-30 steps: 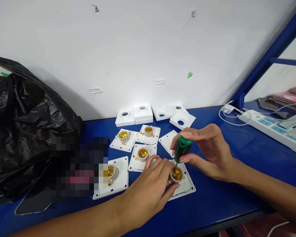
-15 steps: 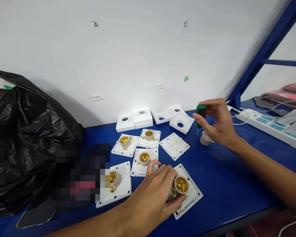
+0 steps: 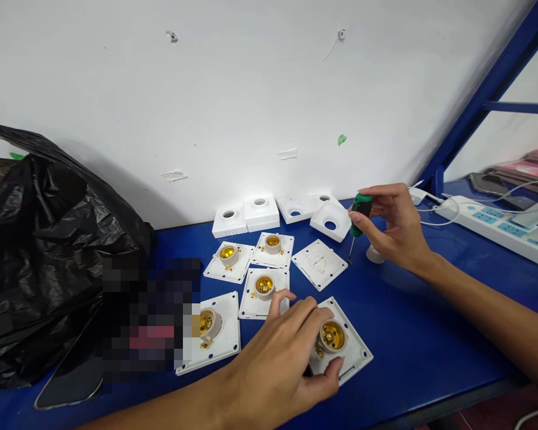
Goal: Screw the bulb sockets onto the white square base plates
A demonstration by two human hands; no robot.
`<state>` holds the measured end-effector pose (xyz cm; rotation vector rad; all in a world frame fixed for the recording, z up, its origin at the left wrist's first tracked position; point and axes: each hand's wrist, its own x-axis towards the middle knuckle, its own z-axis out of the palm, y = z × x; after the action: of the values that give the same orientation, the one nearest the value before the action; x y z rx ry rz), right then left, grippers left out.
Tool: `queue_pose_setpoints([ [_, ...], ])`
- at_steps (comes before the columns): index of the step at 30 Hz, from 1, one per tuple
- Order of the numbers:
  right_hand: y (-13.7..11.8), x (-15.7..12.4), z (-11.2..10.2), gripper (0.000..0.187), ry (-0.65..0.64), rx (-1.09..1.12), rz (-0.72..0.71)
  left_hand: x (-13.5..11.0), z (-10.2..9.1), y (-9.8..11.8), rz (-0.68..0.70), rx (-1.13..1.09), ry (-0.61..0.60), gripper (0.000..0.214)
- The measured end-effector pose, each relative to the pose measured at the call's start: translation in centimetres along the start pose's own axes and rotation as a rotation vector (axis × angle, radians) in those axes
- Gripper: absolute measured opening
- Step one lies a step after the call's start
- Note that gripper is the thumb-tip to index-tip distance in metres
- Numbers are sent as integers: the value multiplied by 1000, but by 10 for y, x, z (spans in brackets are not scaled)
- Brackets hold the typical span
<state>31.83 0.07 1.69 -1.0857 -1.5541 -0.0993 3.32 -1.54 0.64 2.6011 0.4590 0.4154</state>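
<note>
My left hand (image 3: 291, 352) grips a square white lamp holder base (image 3: 356, 357) by its near left side, thumb and fingers either side of its round brass-lined socket (image 3: 332, 336). My right hand (image 3: 392, 230) pinches a screwdriver (image 3: 361, 209) with a green and black handle. Its thin shaft points down, and the tip is at the blue table beside a tiny dark piece, perhaps a screw. A loose white socket (image 3: 375, 254) lies just right of the shaft, partly hidden by my right hand. A bare white base plate (image 3: 320, 264) lies left of the tip.
Several base plates with sockets, including one base (image 3: 265, 292), lie left of centre. White square covers (image 3: 262, 214) line the wall. A black plastic bag (image 3: 49, 251) stands left, near a dark phone-like object (image 3: 69, 382). A power strip (image 3: 497, 224) with cables is at right.
The screwdriver has come down and slightly left, so its tip is now at the table by the tiny dark piece. The base in my left hand has shifted slightly right.
</note>
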Motion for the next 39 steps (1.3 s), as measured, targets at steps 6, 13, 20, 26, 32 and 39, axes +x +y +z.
queue_pose_setpoints([
  [6, -20, 7, -3, 31, 149, 118, -6, 0, 0, -1, 28, -5, 35, 25],
  [13, -73, -2, 6, 26, 253, 409, 112, 1, 0, -2, 15, 26, 24, 41],
  [20, -90, -27, 17, 32, 123, 432, 111, 2, 1, -5, 100, 37, 13, 20],
  [26, -89, -33, 20, 44, 67, 375, -44, 2, 2, -6, 64, 44, 26, 33],
  [32, -89, -30, 21, 49, -22, 435, -103, 2, 2, -6, 53, 16, 19, 36],
  [39, -88, -35, 9, 62, -193, 451, -27, 0, 6, -9, 72, 19, 35, 41],
])
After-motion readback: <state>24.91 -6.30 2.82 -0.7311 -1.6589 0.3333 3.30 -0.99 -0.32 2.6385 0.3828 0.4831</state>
